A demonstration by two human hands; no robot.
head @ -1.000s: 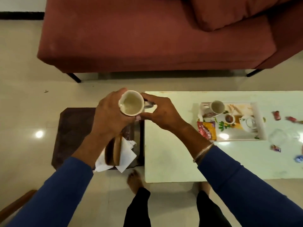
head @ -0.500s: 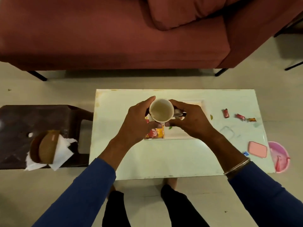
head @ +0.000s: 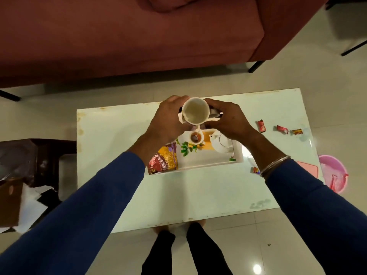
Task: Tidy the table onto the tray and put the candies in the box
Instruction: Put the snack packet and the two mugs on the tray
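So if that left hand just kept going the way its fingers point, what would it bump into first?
The left hand already grips the cream mug, fingers pointing rightward. Pushed on, it would probably meet the right hand on the mug's other side, though depth is hard to judge.

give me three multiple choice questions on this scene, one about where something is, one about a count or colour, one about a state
1. Where does the snack packet lie?
A. at the tray's left end
B. on the sofa
C. in the pink tub

2. How many wrapped candies lie in a row on the table's far right part?
A. one
B. three
C. six

3. How is the cream mug held?
A. by both hands
B. by the left hand alone
C. by nobody, it stands on the floor

Answers:
1. A, it rests inside the white tray.
2. B, two red and one gold-brown.
3. A, the left hand and right hand grip its sides above the tray.
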